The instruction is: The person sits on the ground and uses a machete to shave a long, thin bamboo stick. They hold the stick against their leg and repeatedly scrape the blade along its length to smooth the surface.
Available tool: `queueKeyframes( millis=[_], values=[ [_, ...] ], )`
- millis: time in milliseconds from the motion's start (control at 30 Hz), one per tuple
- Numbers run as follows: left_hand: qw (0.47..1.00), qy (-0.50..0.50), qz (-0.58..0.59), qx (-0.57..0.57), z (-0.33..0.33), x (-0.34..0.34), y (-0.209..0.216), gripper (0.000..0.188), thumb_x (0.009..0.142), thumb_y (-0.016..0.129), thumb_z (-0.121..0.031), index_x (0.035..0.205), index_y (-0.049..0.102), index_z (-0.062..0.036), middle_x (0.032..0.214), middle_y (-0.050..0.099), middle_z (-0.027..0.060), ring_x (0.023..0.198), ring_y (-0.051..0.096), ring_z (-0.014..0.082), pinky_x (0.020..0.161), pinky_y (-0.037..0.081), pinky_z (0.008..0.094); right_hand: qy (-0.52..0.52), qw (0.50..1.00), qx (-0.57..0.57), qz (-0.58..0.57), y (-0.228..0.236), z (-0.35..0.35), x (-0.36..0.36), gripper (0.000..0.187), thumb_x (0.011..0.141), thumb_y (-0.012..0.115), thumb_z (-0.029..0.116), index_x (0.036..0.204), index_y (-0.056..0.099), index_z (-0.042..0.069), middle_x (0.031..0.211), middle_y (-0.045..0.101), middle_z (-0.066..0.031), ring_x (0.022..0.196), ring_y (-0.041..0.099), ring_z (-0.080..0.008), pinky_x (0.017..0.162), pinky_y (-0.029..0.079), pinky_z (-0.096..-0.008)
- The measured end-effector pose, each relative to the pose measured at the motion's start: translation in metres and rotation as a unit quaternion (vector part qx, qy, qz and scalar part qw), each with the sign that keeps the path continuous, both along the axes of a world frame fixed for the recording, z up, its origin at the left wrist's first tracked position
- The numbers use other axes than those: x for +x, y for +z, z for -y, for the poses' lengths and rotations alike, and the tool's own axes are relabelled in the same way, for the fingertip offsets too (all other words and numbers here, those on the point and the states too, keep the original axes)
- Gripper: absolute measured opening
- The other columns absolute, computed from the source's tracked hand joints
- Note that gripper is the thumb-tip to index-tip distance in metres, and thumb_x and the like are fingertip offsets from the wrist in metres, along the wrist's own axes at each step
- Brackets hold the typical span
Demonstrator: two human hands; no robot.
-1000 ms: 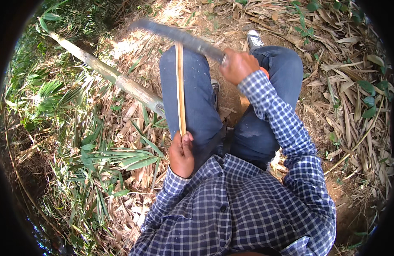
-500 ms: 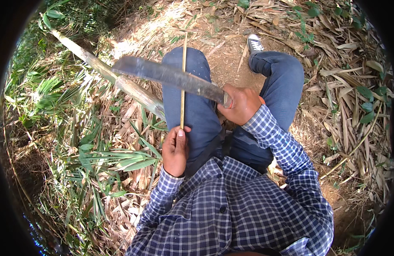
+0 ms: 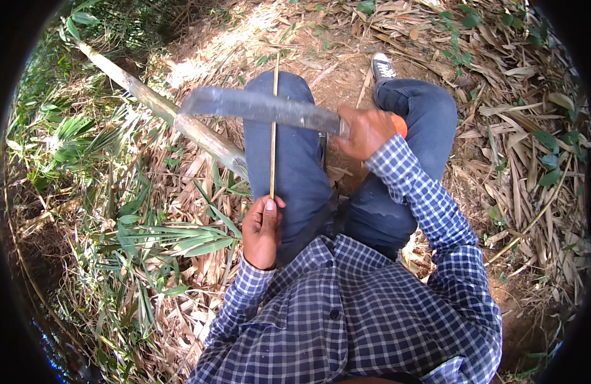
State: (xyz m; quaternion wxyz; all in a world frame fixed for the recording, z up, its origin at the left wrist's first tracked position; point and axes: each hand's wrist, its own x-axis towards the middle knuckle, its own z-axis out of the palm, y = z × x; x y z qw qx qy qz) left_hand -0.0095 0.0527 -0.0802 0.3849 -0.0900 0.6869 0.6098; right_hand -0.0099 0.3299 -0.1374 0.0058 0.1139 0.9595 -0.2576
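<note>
My left hand [image 3: 262,232] pinches the near end of a thin bamboo strip [image 3: 273,157], thumb on top. The strip points away from me, along my left thigh and past the knee. In my right hand [image 3: 370,133] is the orange handle of a machete [image 3: 263,110], the fingers wrapped round it. Its long dark blade reaches leftward across the strip, over my left knee. Whether the edge touches the strip I cannot tell. The blade is slightly smeared by motion.
A cut bamboo pole [image 3: 206,137] slants from the far left down to beside my left knee. Green bamboo leaves [image 3: 187,240] lie left of my left hand. Dry leaf litter [image 3: 526,173] covers the ground at right, and bare soil [image 3: 343,83] shows between my knees.
The machete has moved away from me and slightly right along the strip, its blade now nearer to level across the view. My left hand keeps its pinch and has hardly moved.
</note>
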Motion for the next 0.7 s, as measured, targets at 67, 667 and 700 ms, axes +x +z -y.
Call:
queueKeyframes(
  millis=[67,667,700],
  values=[
    [1.000,-0.003,-0.008,0.010,0.004,0.000,-0.003,0.024,0.105,0.044,-0.023,0.099,0.059,-0.0055,0.063,0.041,-0.0075,0.045,0.029,-0.0002,0.040,0.022,0.0184,-0.072,0.997,0.006,0.028,-0.011,-0.015,-0.019,0.028,0.074,0.072,0.025,0.093,0.065,0.004,0.068,0.066,-0.0200,0.062,0.066,-0.0387,0.061,0.054,-0.0472],
    [0.969,-0.087,-0.218,-0.078,-0.006,0.000,-0.017,0.020,0.099,0.058,-0.017,0.108,0.065,-0.0009,0.068,0.051,-0.0028,0.049,0.041,0.0025,0.043,0.030,0.0196,-0.223,0.710,-0.661,-0.096,0.009,0.021,-0.014,0.019,0.088,0.071,0.011,0.098,0.061,-0.002,0.059,0.054,-0.0015,0.039,0.046,-0.0083,0.037,0.037,-0.0241],
    [0.960,-0.105,-0.244,-0.084,-0.008,0.000,-0.017,0.020,0.099,0.058,-0.017,0.109,0.065,-0.0006,0.068,0.052,-0.0029,0.050,0.041,0.0023,0.044,0.030,0.0198,-0.228,0.684,-0.683,-0.121,0.009,0.023,-0.017,0.020,0.088,0.071,0.011,0.099,0.060,-0.001,0.058,0.053,-0.0016,0.039,0.046,-0.0090,0.037,0.037,-0.0243]
  ],
)
